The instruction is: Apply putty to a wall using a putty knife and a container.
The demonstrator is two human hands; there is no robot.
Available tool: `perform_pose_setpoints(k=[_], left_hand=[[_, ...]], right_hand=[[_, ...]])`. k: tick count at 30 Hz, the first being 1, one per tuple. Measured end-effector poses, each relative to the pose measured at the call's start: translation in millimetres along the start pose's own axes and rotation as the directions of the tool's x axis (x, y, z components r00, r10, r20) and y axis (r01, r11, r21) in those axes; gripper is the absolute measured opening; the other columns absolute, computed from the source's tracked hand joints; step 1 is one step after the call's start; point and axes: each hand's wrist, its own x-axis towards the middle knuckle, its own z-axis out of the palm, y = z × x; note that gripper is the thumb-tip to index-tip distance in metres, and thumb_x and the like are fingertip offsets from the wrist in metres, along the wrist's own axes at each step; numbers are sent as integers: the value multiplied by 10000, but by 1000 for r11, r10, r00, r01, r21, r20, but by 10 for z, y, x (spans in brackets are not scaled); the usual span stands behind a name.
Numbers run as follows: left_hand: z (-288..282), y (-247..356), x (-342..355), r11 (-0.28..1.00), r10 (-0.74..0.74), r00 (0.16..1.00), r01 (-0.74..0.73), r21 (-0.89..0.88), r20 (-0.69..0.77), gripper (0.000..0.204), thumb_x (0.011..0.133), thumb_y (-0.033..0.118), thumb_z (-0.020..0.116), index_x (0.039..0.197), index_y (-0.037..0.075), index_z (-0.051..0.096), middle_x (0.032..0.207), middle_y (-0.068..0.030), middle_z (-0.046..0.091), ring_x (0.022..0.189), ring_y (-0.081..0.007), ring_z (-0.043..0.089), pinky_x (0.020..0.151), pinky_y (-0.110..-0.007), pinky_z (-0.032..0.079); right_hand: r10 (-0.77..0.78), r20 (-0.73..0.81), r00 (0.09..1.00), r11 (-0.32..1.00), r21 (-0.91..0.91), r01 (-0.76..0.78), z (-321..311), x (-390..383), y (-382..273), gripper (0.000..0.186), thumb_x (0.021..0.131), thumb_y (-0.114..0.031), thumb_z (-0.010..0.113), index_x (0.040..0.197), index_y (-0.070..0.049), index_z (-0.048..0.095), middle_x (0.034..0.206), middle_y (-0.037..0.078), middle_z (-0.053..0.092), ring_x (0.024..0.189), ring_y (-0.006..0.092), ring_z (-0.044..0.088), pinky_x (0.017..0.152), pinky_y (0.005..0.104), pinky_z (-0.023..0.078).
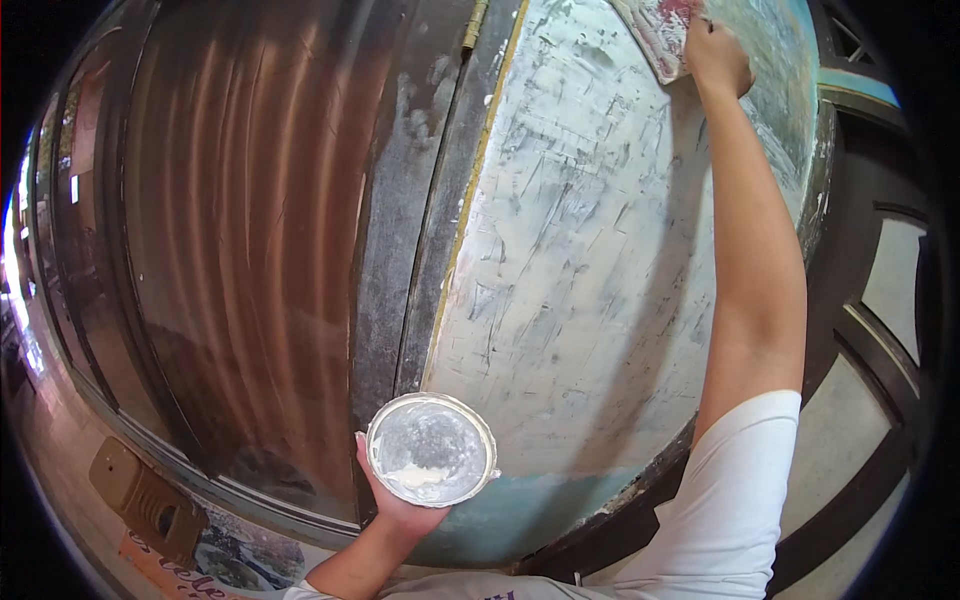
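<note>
My left hand (404,518) holds a round, shallow-looking tub (428,438) from below, its open top facing me. A smear of white putty (420,474) lies inside it, toward the near edge. High at the upper right, my right hand (720,58) is closed around a flat, putty-smeared trowel (652,40) with some reddish colour near the grip. The trowel lies close against the wall (570,250), which carries a streaky white-grey coat with dark scrape marks. Below the coat runs a bare teal strip (530,510). My right arm's shadow falls across the wall.
Left of the wall stands a dark door frame (395,240) with a brass hinge (475,28), then a brown glossy panel (250,220). A brown plastic stool (150,490) and a printed mat (245,555) lie low left. Dark wood with pale panels (845,440) borders the right.
</note>
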Motion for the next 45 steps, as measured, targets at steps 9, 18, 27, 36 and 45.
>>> perform_pose_setpoints(k=[9,18,27,36,45], left_hand=[[-23,-26,-71,997,37,998,-34,68,-44,889,794,846,374,1444,240,429,1478,-62,427,1331,-390,420,1039,-733,292],[1,-39,-182,999,-39,999,40,28,-24,909,786,850,383,1452,233,417,1483,-75,421,1332,-395,420,1050,-732,289],[-162,-136,-222,997,-75,997,75,-16,-19,916,788,849,384,1460,227,413,1490,-75,418,1346,-374,414,1072,-663,301],[-228,-90,-131,996,-69,997,68,-61,-20,902,802,837,369,1463,224,405,1497,-83,405,1348,-393,403,1052,-726,279],[-343,-77,35,1000,-27,1000,27,-9,-9,883,841,820,309,1466,201,386,1479,-90,413,1339,-373,421,1077,-646,330]], right_hand=[[-54,87,995,990,136,42,-432,-607,-779,455,915,-442,507,949,-48,732,955,231,692,935,413,662,820,492,518],[-497,-404,768,771,199,604,-1056,-355,-638,122,916,-155,568,930,-35,587,827,232,648,824,424,639,692,518,501],[-771,-249,586,618,-72,783,-853,-890,-533,144,899,-240,624,988,-153,695,915,86,717,887,277,690,693,390,545],[-904,-66,422,411,133,902,-627,-1913,-655,168,826,-76,610,988,-116,631,955,51,707,984,222,679,741,326,582],[-927,78,367,372,330,868,-611,-1804,-802,202,769,-96,631,969,-110,615,646,115,625,646,308,650,584,404,511]])
